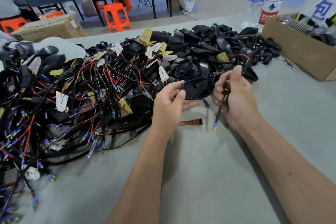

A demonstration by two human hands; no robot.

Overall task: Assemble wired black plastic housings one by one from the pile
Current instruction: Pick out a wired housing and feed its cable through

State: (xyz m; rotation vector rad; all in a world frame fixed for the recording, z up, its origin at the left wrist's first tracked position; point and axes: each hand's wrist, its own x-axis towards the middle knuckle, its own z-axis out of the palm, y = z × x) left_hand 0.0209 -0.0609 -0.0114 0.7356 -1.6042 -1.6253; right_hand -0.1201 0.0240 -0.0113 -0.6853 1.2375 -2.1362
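Fingers of the left hand (170,104) pinch a black housing (195,88) at frame centre; the right hand (234,94) grips its black wire (221,108). Upper right, a sign (321,10) reads "包"; bottle labels (268,13) blur.

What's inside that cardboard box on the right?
The cardboard box holds black parts, piled to its rim, with some yellow showing among them. A white sign with a blue character stands over them. Whatever lies deeper is covered.
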